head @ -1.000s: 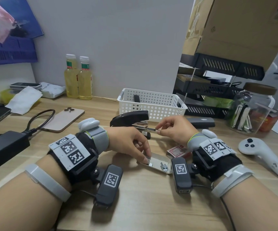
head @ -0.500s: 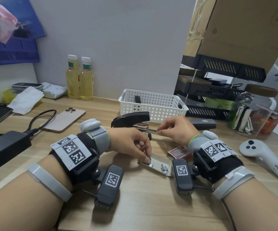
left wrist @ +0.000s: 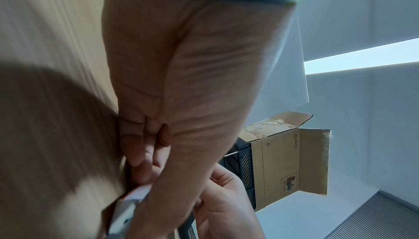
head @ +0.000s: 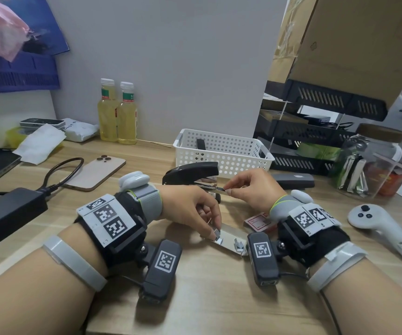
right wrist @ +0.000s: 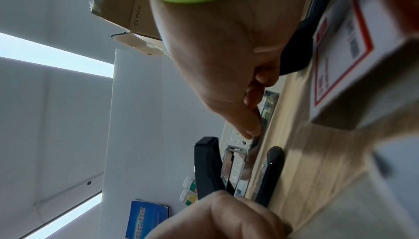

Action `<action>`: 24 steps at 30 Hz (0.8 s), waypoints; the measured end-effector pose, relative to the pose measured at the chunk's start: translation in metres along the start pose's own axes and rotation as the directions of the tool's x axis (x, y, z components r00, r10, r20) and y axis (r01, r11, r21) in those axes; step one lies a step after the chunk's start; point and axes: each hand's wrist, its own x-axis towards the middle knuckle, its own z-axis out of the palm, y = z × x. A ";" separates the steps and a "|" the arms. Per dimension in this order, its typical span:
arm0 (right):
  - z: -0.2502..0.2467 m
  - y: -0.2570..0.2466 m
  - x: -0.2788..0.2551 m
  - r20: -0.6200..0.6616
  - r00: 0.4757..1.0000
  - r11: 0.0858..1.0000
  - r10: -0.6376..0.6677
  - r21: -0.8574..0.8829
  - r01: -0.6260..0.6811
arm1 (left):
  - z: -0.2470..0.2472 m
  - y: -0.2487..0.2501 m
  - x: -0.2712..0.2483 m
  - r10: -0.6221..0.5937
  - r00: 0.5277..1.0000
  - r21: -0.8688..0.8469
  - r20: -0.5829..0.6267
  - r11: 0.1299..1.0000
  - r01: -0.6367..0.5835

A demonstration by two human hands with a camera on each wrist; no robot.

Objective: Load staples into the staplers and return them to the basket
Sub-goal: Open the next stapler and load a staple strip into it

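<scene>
**Inspector:** The black stapler (head: 191, 171) is standing open on the wooden desk (head: 207, 298), just in front of the white basket (head: 221, 151). Its cover is raised and its metal magazine (head: 207, 186) is projecting toward the right hand (head: 253, 189).

**Clerk:** What is that hand holding?

**Inspector:** Thumb and forefinger are pinching a thin staple strip (head: 223, 189) at the magazine's front end. The left hand (head: 190, 209) is reaching down to the open staple box (head: 229, 240), fingertips closing on a small staple piece (head: 216, 232); a firm hold is probable but not plainly shown.

**Clerk:** How is the material handling?

**Inspector:** In my judgement the strip is light, stiff and brittle, snapping if bent, so it is best pinched by its long sides and kept level with the channel. The stapler is looking heavier and rigid, with smooth plastic; it is best gripped around the body near the hinge, clear of the sprung magazine. A second black stapler (head: 291, 181) is lying behind the right hand, and something dark is standing inside the basket.
</scene>
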 end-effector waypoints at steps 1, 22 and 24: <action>0.000 0.000 0.000 -0.006 1.000 1.000 0.003 0.014 -0.003 | 0.000 0.000 0.000 -0.002 1.000 -0.003 -0.003 1.000 0.002; -0.007 0.007 -0.008 -0.130 0.989 0.942 0.064 0.336 -0.017 | -0.001 0.000 0.000 -0.015 1.000 -0.003 0.006 1.000 0.015; -0.005 0.009 -0.005 -0.115 0.990 0.942 0.077 0.334 -0.034 | -0.001 0.000 0.000 -0.017 1.000 0.005 0.008 1.000 0.017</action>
